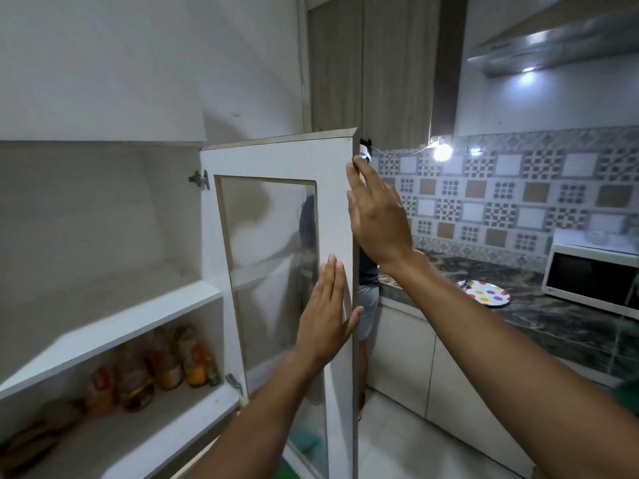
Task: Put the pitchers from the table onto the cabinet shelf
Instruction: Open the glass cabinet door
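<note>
White cabinet door [276, 157] stands open, both hands flat against its edge.

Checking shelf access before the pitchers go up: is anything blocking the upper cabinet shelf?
Nothing visible. The white glass-panelled cabinet door is swung open, left hand flat on it, right hand at its edge. The upper white shelf looks bare; bottles sit on the one below. No pitchers in view.

head cam | faces fwd, slightly up | close to cabinet door [276, 236]
</note>
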